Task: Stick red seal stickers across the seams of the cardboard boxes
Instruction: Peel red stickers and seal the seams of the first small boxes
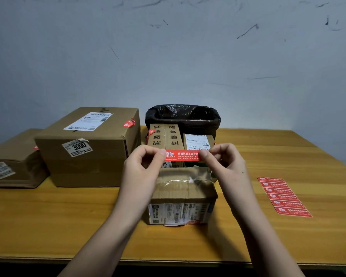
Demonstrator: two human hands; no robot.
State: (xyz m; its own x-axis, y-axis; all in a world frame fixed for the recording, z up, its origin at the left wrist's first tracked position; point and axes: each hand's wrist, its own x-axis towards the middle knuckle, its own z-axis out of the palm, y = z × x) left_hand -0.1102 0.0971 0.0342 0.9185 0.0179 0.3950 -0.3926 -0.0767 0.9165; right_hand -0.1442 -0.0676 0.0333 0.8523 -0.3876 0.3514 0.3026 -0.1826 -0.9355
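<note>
While left hand and right hand each pinch one end, the long red printed seal sticker hangs taut at frame centre, likely for aligning across the taped seam of the small brown cardboard box just below. Red sticker sheet lies lower right.

A wooden table with a yellow-brown grain top filled the near part of the scene. Toward its far edge, about the middle, stood a container lined with a crinkled black plastic bag, its mouth open upward; what lay inside could not be made out. Behind the table rose a pale grey-blue painted wall, marked with scattered dark scuffs and scratches, more of them toward the right.
</note>
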